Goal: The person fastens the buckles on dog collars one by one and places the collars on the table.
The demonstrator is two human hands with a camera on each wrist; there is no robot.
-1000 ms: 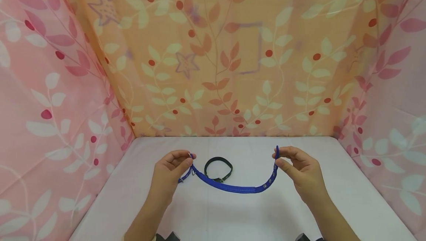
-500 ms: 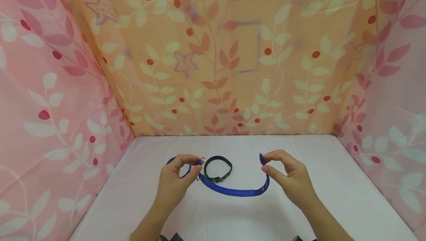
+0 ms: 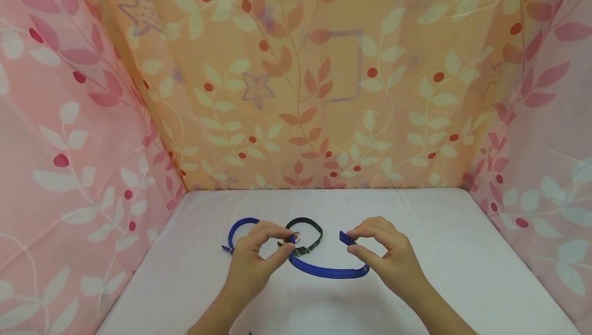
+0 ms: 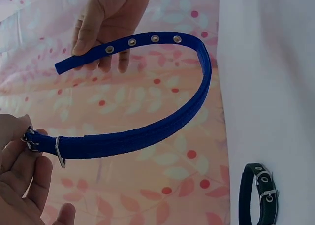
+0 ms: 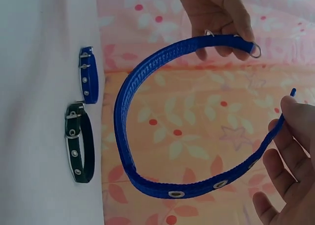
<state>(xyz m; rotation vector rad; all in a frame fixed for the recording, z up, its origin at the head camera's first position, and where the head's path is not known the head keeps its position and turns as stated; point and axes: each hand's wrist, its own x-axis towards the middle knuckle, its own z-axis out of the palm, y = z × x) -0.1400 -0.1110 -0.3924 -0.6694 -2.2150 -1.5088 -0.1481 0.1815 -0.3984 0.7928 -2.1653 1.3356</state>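
Observation:
A blue pet collar (image 3: 324, 272) hangs in a curve between both hands, raised above the white table. My left hand (image 3: 256, 258) pinches its buckle end; in the left wrist view the metal buckle (image 4: 29, 139) lies at the fingertips, with a D-ring (image 4: 60, 152) just beyond. Thumb and fingers of my right hand (image 3: 390, 253) pinch the strap near its free tip (image 4: 66, 66). Metal eyelets (image 4: 155, 39) run along that part of the strap. The two ends are apart, facing each other.
A dark green collar (image 3: 318, 232), buckled into a loop, stands on the white table (image 3: 439, 283) behind the held one. Left of it is a second blue collar (image 5: 91, 77), also looped, partly behind the left hand in the head view. Patterned cloth walls (image 3: 296, 119) enclose the table.
Both hands have come closer together and slightly lower, the right moving left and the left moving right. The collar's curve has narrowed, and its free tip now points toward the buckle end.

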